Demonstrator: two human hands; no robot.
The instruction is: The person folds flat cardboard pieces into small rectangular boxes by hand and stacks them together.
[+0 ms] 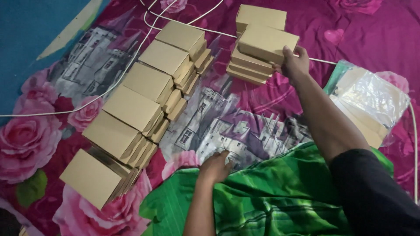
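Long row of boxes: flat brown cardboard boxes [144, 94] lie in a slanting line on the left, from the near-left corner up toward the top centre, each leaning on a short stack of the same kind.
Far stack: a second pile of brown boxes [247, 65] stands at the top centre, with another box [261, 16] just behind it.
Held box: the top box [266, 43] of that far pile is plain tan, rectangular and closed, and sits slightly askew over the ones beneath.
Right hand: the right hand [294, 63] is stretched forward, its fingers closed on the right end of the held box, thumb on top.
Left hand: the left hand [215, 166] rests low by the person's lap, fingers loosely curled with the tips on the bedsheet, holding nothing.
Plastic packet: a clear crinkled plastic bag [372, 98] with flat tan card inside lies at the right, beside the right forearm.
Cord: a thin white cord [127, 72] runs across the sheet behind the long row and under the far stack.
Surface: a magenta bedsheet [245, 126] printed with pink roses and a grey castle carries everything.
Green cloth: a bright green checked cloth [271, 196] covers the person's lap at the bottom.
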